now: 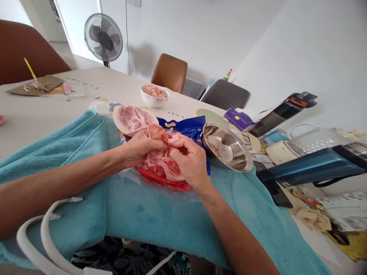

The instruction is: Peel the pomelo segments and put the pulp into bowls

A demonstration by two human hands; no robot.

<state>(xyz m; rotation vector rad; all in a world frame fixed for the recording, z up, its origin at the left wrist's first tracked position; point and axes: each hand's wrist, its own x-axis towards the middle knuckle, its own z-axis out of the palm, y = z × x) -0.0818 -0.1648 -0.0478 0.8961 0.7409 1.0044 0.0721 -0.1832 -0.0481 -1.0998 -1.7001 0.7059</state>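
Note:
My left hand (139, 148) is closed on a piece of pink pomelo (157, 133) with its skin peeled loose. From the other side, my right hand (187, 156) pinches the same piece, thumb and fingers pressed together. Below both hands, pink membrane scraps (164, 168) lie on a red and blue plastic bag (183, 124). A thick pomelo rind (134, 119), pink inside, rests just beyond my left hand. To the right, a tilted steel bowl (228, 147) holds a few small bits. Farther back stands a white bowl (155, 96) heaped with pink pulp.
A teal towel (160, 221) covers the table edge before me. At right are a blue bottle (312, 166), a dark bottle (278, 116), a phone (276, 191) and papers. Cardboard (37, 86) with scraps lies far left. White cords (47, 233) hang at lower left.

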